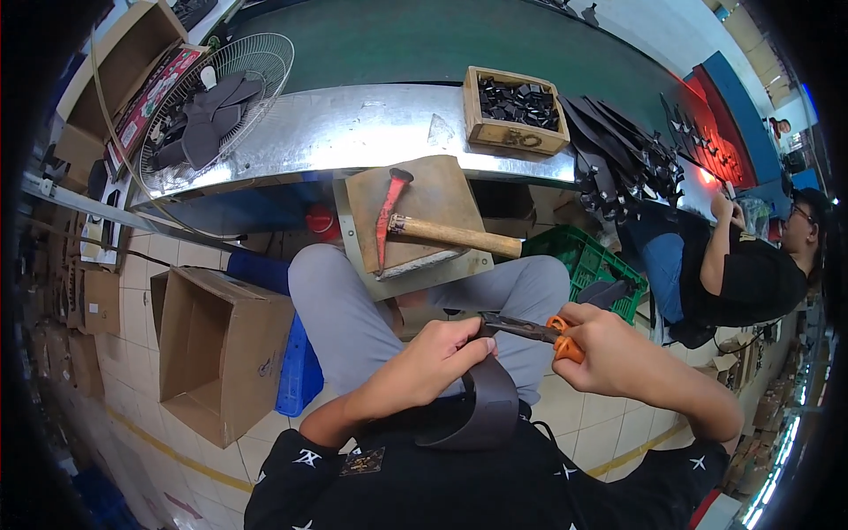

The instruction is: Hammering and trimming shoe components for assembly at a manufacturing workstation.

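Note:
My left hand (433,358) is closed over my lap, pinching one end of a dark brown curved strap-like piece (493,402) that loops down against my black shirt. My right hand (602,352) is wrapped round the orange handles of scissors (528,329). Their dark blades point left and reach the fingertips of my left hand. Whether the blades touch the strap piece I cannot tell. Beyond my hands, a hammer (464,237) with a red head and wooden handle lies on a brown-topped block (433,190) before my knees.
A metal-edged bench (353,132) with a green belt (380,44) runs across the far side. On it stand a wire basket (283,66) of dark pieces and a wooden box (517,135) of small black parts. Dark straps (618,141) overhang its edge. A cardboard box (256,344), green crate (579,256) and co-worker (751,265) flank me.

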Demonstrator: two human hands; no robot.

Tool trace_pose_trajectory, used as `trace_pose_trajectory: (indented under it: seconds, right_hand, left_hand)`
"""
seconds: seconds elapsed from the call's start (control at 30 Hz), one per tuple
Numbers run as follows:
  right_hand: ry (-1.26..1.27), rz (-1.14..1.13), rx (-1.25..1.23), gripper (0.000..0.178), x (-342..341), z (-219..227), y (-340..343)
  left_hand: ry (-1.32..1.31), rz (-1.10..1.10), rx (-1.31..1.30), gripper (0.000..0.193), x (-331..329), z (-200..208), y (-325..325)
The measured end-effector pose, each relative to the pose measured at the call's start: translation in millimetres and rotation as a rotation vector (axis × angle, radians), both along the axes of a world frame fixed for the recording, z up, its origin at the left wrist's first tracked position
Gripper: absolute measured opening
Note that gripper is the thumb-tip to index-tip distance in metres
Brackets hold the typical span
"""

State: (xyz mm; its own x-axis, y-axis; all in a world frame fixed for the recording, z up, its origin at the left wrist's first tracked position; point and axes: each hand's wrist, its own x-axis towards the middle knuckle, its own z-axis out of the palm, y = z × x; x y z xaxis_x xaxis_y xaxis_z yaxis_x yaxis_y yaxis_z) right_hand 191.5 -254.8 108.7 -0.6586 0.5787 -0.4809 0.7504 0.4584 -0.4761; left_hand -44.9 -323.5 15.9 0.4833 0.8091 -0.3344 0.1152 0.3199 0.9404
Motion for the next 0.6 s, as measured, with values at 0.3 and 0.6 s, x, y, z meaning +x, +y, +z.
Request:
trace_pose_trajectory:
  seconds: [0.3, 0.6]
  right_hand:
    - [0.299, 0.074, -0.126, 0.018, 21, -11, 38]
    - [0.204, -0.397, 0.414, 0.027, 61, -129, 130]
  left_hand:
    - [-0.482, 0.051, -0.112, 0.022, -4, 2, -7]
    - [-0.509, 0.065, -0.121, 0.022, 2, 13, -7]
